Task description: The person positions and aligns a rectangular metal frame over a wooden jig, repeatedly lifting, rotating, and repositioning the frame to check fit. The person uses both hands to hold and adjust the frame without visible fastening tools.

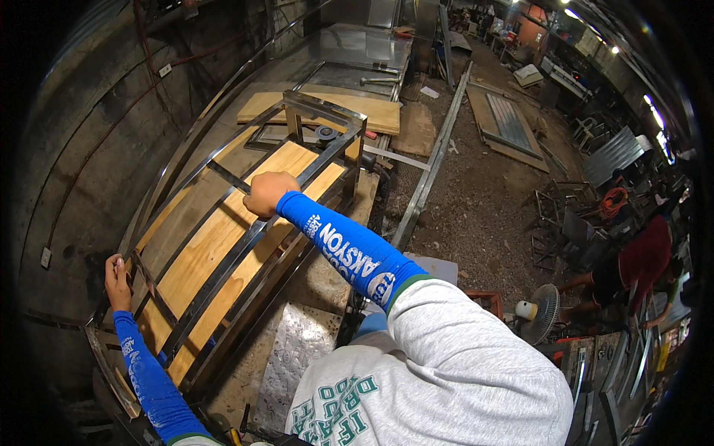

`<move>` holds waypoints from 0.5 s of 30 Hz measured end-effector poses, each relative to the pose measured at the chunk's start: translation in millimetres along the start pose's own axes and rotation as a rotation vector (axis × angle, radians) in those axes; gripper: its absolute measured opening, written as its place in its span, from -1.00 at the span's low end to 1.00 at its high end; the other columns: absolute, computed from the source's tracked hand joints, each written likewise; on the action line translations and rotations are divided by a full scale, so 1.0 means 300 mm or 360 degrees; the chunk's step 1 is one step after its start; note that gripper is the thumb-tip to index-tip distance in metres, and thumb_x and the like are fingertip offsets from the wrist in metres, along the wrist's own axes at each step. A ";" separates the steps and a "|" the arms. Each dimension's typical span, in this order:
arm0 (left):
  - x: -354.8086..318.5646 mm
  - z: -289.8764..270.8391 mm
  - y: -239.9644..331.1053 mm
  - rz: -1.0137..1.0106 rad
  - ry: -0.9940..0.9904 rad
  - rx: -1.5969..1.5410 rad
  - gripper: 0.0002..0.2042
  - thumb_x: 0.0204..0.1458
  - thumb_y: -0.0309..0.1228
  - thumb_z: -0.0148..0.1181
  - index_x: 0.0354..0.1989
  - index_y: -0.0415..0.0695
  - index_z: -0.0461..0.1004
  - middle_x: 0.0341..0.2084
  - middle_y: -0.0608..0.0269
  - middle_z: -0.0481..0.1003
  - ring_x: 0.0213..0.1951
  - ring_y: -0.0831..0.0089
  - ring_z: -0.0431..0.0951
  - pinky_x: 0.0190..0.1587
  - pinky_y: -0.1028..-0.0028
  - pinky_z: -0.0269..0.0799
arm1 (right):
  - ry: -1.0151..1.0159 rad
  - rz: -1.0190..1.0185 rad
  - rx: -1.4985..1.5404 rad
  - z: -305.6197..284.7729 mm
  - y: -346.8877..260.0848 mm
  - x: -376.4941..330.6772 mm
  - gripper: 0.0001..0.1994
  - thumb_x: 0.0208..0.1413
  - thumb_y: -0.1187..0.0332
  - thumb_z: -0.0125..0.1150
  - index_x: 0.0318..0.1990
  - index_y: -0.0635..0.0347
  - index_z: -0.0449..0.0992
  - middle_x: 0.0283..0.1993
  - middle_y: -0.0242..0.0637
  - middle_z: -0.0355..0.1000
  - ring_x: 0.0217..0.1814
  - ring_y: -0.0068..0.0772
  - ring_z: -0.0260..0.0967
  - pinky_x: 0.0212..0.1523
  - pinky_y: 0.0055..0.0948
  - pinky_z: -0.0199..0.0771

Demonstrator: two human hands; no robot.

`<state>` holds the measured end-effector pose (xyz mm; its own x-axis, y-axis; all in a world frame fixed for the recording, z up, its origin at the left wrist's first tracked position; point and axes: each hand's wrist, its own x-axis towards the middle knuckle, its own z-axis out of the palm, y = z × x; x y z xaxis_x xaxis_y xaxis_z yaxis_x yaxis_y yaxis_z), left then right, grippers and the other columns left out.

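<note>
A long frame of shiny square metal tubing point(216, 286) lies at a slant before me, crossbars joining its rails. Pale wooden planks point(212, 241) show between the rails. My right hand point(269, 195), at the end of a blue-sleeved arm, is closed in a fist over the near rail beside a crossbar. On the far left, my left hand point(117, 283) grips the frame's outer edge, its fingers partly hidden by the metal. A round grey disc point(325, 133) is seen through the frame's far end.
A wooden board point(379, 115) lies beyond the frame, before a metal-topped table point(349, 46). A concrete wall point(82, 156) rises at left. Long metal bars point(425, 182) run along the dirt floor. To the right are a fan point(547, 314) and a person in dark red point(644, 256).
</note>
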<state>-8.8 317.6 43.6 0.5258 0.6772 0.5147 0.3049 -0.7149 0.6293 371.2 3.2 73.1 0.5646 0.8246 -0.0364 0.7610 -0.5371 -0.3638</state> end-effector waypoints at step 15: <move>0.002 -0.005 -0.015 0.0002 0.0006 0.0089 -0.70 0.40 -0.17 0.04 0.00 -0.19 0.48 -0.44 0.44 0.33 -0.39 0.61 0.26 -0.31 0.52 0.23 | -0.0005 -0.0011 -0.0006 -0.007 -0.006 -0.005 -0.51 0.19 0.02 0.04 -0.11 0.26 0.71 -0.01 0.02 0.63 0.06 0.04 0.59 0.14 -0.11 0.54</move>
<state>-11.2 321.4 41.9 0.5233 0.6768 0.5178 0.3481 -0.7244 0.5950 369.6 2.5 75.6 0.5581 0.8290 -0.0371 0.7662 -0.5319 -0.3606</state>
